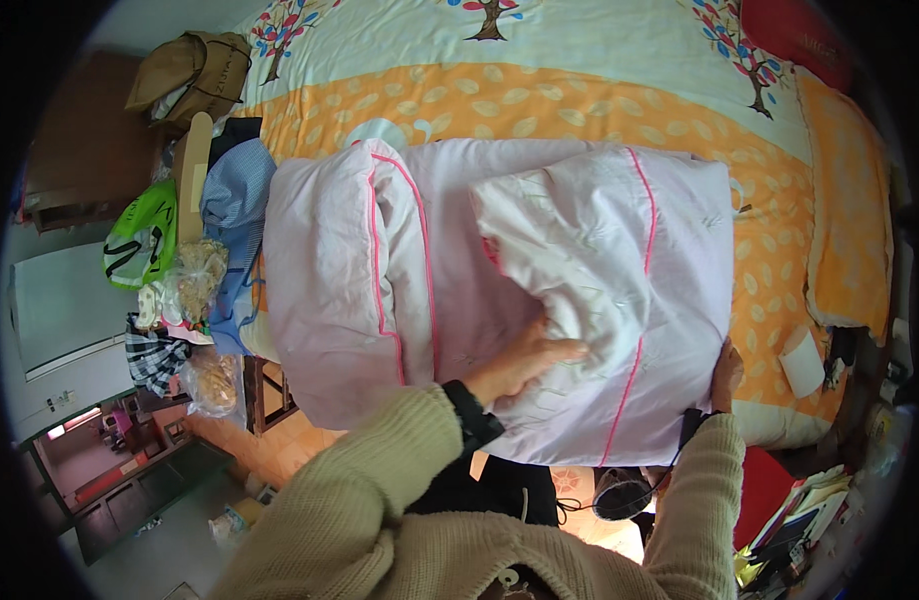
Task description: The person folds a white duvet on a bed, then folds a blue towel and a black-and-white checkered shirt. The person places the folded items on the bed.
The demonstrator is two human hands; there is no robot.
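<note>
A pale pink quilt point(459, 230) with bright pink piping lies on the bed, its left end folded over into a thick layer. Its right part is also turned back, with a raised, rumpled flap point(589, 270) standing toward the middle. My left hand point(527, 362) grips the near side of this flap, thumb on top and the other fingers mostly hidden in the cloth. At the quilt's right edge, my right hand point(726, 376) is closed on the border; its fingertips are partly hidden.
An orange and white bedsheet point(459, 95) with leaf and tree prints spreads beneath. Bags, a blue cloth point(234, 195) and a green bag point(142, 235) crowd the left side. A white roll point(800, 362) lies right of the quilt. Papers and a red folder point(769, 495) stand at lower right.
</note>
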